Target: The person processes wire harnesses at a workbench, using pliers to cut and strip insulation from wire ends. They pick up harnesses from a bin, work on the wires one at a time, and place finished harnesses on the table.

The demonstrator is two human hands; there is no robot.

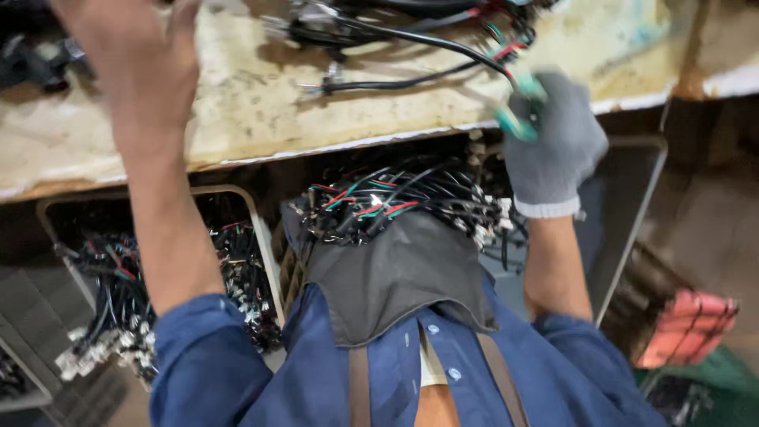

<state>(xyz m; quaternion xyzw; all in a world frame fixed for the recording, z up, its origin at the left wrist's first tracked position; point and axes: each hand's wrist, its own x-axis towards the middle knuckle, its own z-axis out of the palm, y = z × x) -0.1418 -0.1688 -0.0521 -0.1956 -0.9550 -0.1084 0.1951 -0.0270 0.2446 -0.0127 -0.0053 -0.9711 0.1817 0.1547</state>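
My right hand (553, 142) wears a grey knit glove and is closed on a green-handled tool (518, 107) at the front edge of the worn workbench (253, 103). A black cable (427, 41) runs from the tool's tip back to a tangle of wires (395, 20) on the bench top. My bare left hand (130, 55) is raised over the bench's left part, fingers apart and blurred, holding nothing. A heap of black, red and green wire harnesses (395, 202) rests on the grey apron in my lap.
A pale tray (253, 229) at my left knee holds more wire harnesses with white connectors (118, 324). Another tray's rim (644, 205) stands on the right. A red bundle (692, 324) lies low right. Dark parts (35, 59) sit at the bench's far left.
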